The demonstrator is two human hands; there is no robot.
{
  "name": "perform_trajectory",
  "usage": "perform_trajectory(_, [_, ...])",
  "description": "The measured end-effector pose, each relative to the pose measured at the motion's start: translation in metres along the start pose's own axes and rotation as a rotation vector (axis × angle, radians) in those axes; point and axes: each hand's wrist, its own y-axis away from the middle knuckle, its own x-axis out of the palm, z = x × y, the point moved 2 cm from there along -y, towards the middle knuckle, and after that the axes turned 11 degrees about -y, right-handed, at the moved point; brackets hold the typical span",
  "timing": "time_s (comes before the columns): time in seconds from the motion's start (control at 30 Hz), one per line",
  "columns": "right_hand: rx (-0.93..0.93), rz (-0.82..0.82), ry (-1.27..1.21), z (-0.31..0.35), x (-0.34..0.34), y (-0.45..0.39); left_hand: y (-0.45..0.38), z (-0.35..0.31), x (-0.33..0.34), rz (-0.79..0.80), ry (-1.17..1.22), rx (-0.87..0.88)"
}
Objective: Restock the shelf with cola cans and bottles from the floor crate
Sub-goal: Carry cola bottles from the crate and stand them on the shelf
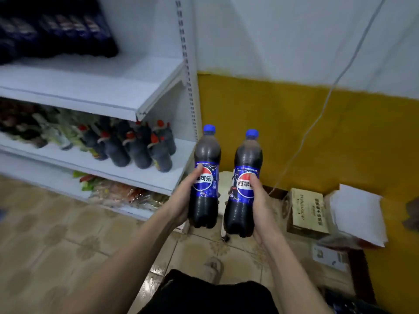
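I hold two upright cola bottles with blue caps and blue labels in front of me, off the right end of the shelving. My left hand (183,198) grips the left bottle (206,155) around its label. The right bottle (247,155) is gripped by my right hand (260,200) in the same way. The white shelf (90,87) at upper left has bare board at its right part, with dark blue packs (56,30) at its back left. The floor crate is not in view.
The shelf below carries dark red-capped bottles (136,146). Bagged goods (124,193) lie on the bottom shelf. A cardboard box (306,211) and white papers (358,214) sit on the floor by the yellow wall. A white cable (328,96) hangs down the wall. Tiled floor spreads at lower left.
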Motion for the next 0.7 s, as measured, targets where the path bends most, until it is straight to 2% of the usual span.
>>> perform_trajectory(0.1, [0.065,0.124,0.007,-0.015,0.030,0.006,0.033,-0.001,-0.024,-0.113,0.035,0.061])
perform_trajectory(0.37, [0.043,0.458,0.252,-0.036,0.130,0.028,0.101,-0.025,-0.095,-0.364,0.130,0.215])
perform_trajectory(0.53, [0.044,0.536,0.296,-0.060,0.214,0.044,0.142,-0.039,-0.169,-0.435,0.179,0.305])
perform_trajectory(0.7, [0.024,0.568,0.280,-0.094,0.301,0.058,0.177,-0.050,-0.249,-0.432,0.176,0.366])
